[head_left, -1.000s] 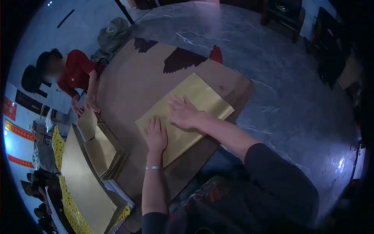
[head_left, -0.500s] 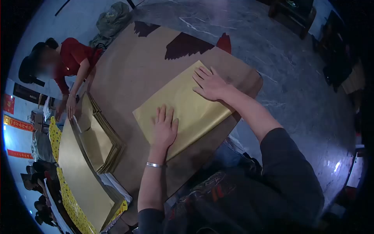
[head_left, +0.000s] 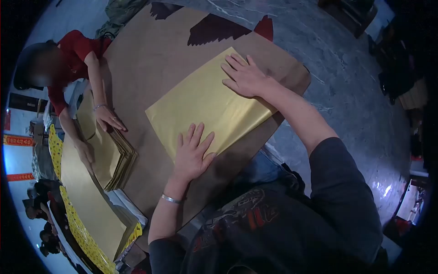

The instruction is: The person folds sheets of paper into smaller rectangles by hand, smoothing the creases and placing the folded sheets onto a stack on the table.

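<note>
A sheet of gold paper (head_left: 196, 100), seemingly folded over along its near right edge, lies on the brown tabletop (head_left: 150, 68). Flat on its near left part rests my left hand (head_left: 194, 155), fingers spread, with a silver bracelet at the wrist. My right hand (head_left: 246, 80) presses on the far right part of the same paper, close to its top corner, fingers apart. Neither hand grips anything. Part of the paper's near edge is hidden under my left hand.
Opposite on the left, a person in a red top (head_left: 77, 48) has both hands on a stack of folded gold paper (head_left: 109, 157). Larger gold sheets (head_left: 86, 196) lie beside yellow patterned wrapping (head_left: 84, 228). Dark jagged-edged patches (head_left: 216, 31) mark the table's far side.
My left hand has spread its fingers and shifted slightly on the gold paper. The other person's hands have moved nearer, onto the folded stack. The camera view has shifted a little.
</note>
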A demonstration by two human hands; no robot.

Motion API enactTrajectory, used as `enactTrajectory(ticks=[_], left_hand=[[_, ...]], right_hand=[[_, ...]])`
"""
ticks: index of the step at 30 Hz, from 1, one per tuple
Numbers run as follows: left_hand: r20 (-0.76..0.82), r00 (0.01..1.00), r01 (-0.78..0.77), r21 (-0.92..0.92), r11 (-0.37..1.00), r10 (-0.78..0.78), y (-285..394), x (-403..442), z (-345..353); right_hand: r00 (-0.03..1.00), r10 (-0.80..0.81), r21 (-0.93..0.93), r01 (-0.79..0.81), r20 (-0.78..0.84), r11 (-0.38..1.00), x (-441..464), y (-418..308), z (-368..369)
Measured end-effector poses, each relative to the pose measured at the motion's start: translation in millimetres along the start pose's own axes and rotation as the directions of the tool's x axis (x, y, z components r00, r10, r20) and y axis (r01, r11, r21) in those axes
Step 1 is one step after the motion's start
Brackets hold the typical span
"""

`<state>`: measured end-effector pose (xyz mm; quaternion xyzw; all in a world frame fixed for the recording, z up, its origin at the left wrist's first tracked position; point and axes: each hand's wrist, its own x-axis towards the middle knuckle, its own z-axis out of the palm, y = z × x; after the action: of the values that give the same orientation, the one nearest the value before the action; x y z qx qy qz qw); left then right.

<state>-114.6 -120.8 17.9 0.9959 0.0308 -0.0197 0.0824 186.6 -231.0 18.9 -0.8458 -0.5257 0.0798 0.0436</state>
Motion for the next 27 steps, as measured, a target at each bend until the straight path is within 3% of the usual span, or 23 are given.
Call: enactTrajectory(ticks=[6,8,12,14,15,19,27], left_hand=[[-0.003,0.991,0.133,0.053,0.990,-0.133,-13,-41,0],[-0.001,0.991,0.136,0.035,0.990,-0.137,-12,-41,-2],[-0.042,0.991,0.127,0.085,0.988,-0.124,-13,-40,3],[-0.053,0.989,0.139,0.050,0.989,-0.136,-16,-40,8],[0.095,0.983,0.158,-0.005,0.987,-0.157,-16,-38,0],[-0.108,0.990,0.096,0.081,0.992,-0.087,-14,-42,5],[-0.065,0.983,0.180,0.100,0.979,-0.174,-14,-49,2]], right_hand=[[0.993,0.112,-0.021,-0.112,0.020,0.994,0,-21,5],[0.998,0.052,0.011,-0.053,0.038,0.999,-10,-61,15],[0.975,-0.199,0.338,0.156,0.095,0.928,-40,-166,24],[0.964,-0.262,0.354,0.258,-0.039,0.899,-50,-206,49],[0.961,-0.264,0.332,0.277,-0.085,0.902,-56,-208,51],[0.973,-0.199,0.277,0.225,-0.117,0.934,-63,-180,56],[0.993,0.025,0.091,-0.015,-0.113,0.996,-90,-93,49]])
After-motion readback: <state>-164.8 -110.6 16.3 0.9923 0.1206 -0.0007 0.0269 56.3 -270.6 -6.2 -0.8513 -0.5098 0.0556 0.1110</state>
